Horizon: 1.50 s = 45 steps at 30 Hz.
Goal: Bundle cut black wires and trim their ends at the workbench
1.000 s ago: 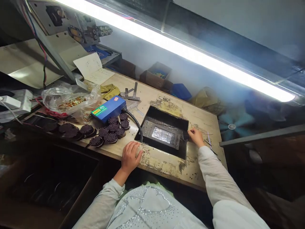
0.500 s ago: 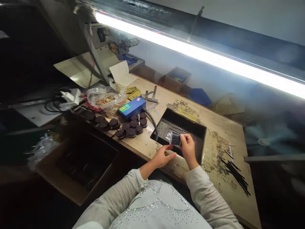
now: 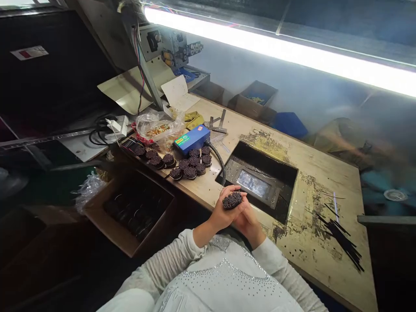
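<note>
A bundle of thin black wires [image 3: 232, 200] is held upright between my two hands, with the many cut ends facing up. My left hand [image 3: 222, 213] wraps round it from the left, fingers closed along its far side. On the other side, my right hand [image 3: 246, 219] presses against the bundle, and its lower fingers are partly hidden behind the left hand. Just beyond both hands, a recess in the bench holds a small rectangular pot with a shiny silver surface [image 3: 252, 183]. Several similar black bundles [image 3: 190, 167] stand on the bench to the left.
Beside those bundles lies a blue box [image 3: 192, 139] with a black hose. Loose black wires [image 3: 346, 245] are spread at the bench's right. A cardboard box [image 3: 130, 242] of dark bundles stands below left. A lit tube lamp [image 3: 279, 45] hangs overhead; a fan [image 3: 394, 195] is at far right.
The bundle has moved from over the recess towards my body and now stands with its ends up. My left hand, empty before, has closed round it. The view has shifted.
</note>
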{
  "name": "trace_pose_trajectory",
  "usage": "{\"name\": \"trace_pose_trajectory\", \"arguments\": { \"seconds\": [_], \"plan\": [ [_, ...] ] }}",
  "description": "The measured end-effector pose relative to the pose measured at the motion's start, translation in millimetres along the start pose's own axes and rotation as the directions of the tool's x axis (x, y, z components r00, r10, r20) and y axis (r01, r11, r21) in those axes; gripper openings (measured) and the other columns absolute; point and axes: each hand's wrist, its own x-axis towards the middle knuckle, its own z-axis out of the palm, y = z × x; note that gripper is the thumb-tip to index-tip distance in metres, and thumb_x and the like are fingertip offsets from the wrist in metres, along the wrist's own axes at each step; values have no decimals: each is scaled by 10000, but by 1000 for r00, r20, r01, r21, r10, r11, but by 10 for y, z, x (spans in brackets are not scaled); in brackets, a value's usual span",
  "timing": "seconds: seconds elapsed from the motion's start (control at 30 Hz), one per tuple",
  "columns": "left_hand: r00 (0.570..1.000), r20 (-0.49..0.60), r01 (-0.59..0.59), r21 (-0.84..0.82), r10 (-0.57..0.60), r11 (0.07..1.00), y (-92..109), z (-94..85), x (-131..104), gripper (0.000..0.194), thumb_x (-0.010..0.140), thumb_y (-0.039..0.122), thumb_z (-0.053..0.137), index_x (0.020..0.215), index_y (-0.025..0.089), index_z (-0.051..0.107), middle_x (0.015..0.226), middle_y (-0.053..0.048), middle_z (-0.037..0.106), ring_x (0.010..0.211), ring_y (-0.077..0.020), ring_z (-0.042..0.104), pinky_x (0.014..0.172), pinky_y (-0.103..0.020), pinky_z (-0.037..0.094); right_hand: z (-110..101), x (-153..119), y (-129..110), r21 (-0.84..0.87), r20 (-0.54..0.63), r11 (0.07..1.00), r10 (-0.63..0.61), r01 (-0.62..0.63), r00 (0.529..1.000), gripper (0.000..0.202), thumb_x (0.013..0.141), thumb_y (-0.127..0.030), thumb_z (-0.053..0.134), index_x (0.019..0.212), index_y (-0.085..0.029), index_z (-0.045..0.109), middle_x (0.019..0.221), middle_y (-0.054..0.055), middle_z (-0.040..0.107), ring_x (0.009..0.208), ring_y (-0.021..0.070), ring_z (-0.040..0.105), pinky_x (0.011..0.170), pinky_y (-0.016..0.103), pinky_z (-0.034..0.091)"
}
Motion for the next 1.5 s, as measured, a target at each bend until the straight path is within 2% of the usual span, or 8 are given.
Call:
{"name": "trace_pose_trajectory", "arguments": {
  "seconds": [0.37,0.67,0.87,1.0,1.13,1.27,1.4,1.5],
  "plan": [
    [988,89,-145,252,127,957,131,-24,-32,169,807,348,652,904,213,688,1201,-85,599,1284,-271,401,1124,-468,297,-19,-92,34,216,44,974,56,-64,997,361,737,-448,721,1041,-277,624,1089,20,641,1069,216,582,977,352,475],
    [992,90,-105,272,83,957,168,-30,-37,163,794,323,668,912,211,659,1216,-81,597,1299,-266,393,1127,-454,301,-42,-99,56,163,54,982,86,-94,995,428,754,-518,668,1091,-263,603,1111,51,638,1093,238,573,1006,403,463],
    [998,62,-48,262,33,964,143,-44,-47,415,773,328,696,1158,214,589,1248,-105,572,1310,-272,390,1117,-476,312,-56,-91,113,88,40,988,125,-128,991,524,732,-604,645,1146,-288,583,1169,61,609,1160,272,540,1032,428,443],
    [985,107,-162,337,134,928,102,-107,-42,273,805,357,658,1040,218,653,1231,-99,583,1306,-286,388,1104,-496,320,-65,-24,63,47,51,986,156,-158,986,515,647,-602,709,1044,-287,618,1075,77,625,1076,310,575,966,461,477],
    [930,220,-367,529,294,765,92,-271,-8,227,786,368,675,972,238,689,1268,-97,558,1328,-300,352,1097,-509,313,-142,116,-119,14,82,986,167,-169,983,440,660,-430,747,1059,-293,619,1087,35,622,1032,244,581,912,392,483],
    [798,396,-584,695,455,419,74,-481,22,208,829,305,624,1027,278,684,1360,-77,512,1369,-275,307,1123,-511,260,-228,279,-320,-166,80,942,309,-293,948,296,792,-473,645,960,-231,674,1101,52,614,939,184,573,728,278,480],
    [648,563,-706,696,513,129,8,-635,38,227,858,234,588,1061,303,661,1399,-41,504,1375,-209,320,1149,-440,257,-175,396,-451,-392,122,853,418,-343,900,374,730,-535,701,840,-178,687,880,44,600,717,125,506,516,210,344],
    [598,617,-737,675,512,46,-65,-696,53,186,859,282,606,1032,319,661,1388,-2,527,1353,-184,363,1174,-415,233,-85,456,-485,-513,179,796,466,-322,866,428,693,-576,716,748,-156,657,686,-3,515,594,87,403,471,215,255]
  ]
}}
